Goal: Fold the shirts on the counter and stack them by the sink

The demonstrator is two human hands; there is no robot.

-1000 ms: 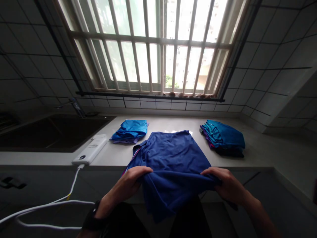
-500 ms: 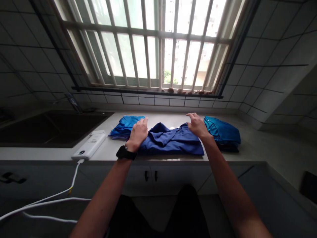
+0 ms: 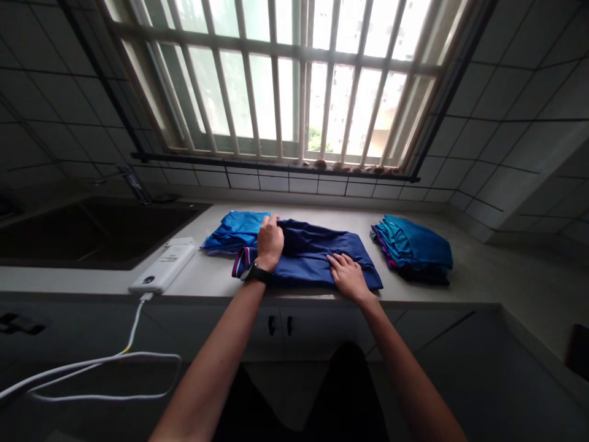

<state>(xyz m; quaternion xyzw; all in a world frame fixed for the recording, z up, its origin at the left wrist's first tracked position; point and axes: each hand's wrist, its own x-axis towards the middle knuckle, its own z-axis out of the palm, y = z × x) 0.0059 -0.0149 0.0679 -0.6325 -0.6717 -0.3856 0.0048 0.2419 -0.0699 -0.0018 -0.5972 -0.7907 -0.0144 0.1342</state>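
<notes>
So the left hand is curling in at the left end of the navy garment, can't tell if it's actually pinching any fabric. The right hand is lying spread on the garment's right half. It's all sitting at the counter's near edge, between the bright blue pile and the teal stack.

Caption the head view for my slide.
Left hand and right hand on navy cloth, between two folded piles on a counter.
</notes>
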